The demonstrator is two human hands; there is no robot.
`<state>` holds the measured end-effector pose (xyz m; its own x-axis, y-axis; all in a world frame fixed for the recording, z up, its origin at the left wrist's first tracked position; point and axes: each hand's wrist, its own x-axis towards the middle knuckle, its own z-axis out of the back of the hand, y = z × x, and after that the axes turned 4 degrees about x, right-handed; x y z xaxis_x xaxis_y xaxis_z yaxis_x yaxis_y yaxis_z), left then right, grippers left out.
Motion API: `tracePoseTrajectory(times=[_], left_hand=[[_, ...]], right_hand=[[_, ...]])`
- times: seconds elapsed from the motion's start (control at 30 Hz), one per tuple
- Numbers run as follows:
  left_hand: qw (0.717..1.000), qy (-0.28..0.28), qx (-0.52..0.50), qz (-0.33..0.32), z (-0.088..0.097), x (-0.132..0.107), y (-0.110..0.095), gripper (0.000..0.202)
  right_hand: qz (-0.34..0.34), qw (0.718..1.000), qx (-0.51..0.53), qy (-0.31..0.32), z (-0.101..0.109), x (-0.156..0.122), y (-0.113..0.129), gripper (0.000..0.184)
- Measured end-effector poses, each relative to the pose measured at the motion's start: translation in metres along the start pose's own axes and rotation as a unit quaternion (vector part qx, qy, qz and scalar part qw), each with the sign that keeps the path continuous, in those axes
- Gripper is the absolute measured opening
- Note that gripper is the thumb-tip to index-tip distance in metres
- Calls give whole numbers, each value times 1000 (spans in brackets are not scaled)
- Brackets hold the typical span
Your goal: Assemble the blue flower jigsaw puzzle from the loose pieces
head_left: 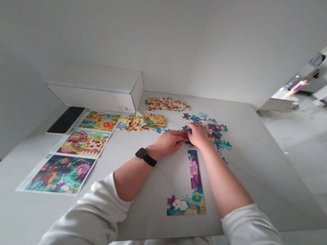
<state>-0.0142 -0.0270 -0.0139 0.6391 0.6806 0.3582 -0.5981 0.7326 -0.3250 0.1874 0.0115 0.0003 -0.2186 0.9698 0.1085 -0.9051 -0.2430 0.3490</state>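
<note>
Both my hands meet over loose jigsaw pieces near the middle of the grey table [252, 172]. My left hand [171, 141], with a black watch on its wrist, lies with its fingers curled toward a small piece. My right hand [198, 135] rests on the blue and teal loose pieces [216, 134], its fingers bent down onto them. What either hand pinches is too small to make out. An L-shaped joined part of the puzzle [190, 193], purple and teal with a white rabbit, lies nearer to me between my forearms.
A yellow heap of pieces [143, 121] and a red-yellow heap [168, 104] lie farther back. Three picture sheets [77, 154] lie at the left, beside a black phone [65, 120]. A white box [96, 87] stands at the back left. The table's edge runs along the right.
</note>
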Motion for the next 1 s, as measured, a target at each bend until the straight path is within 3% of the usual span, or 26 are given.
tracePoseTrajectory(times=[0.4,0.63,0.87,1.0], left_hand=[[998,-23,-37,-46,-5,-1,3,40],[998,-16,-47,-47,-4,-1,2,41],[998,-30,-49,-27,-7,0,4,33],[998,-26,-44,-23,-4,0,1,32]], right_hand=[[11,1000,24,-18,0,2,3,51],[25,997,63,-31,-1,5,5,44],[63,979,184,-58,18,9,13,53],[58,975,204,-64,26,7,14,54]])
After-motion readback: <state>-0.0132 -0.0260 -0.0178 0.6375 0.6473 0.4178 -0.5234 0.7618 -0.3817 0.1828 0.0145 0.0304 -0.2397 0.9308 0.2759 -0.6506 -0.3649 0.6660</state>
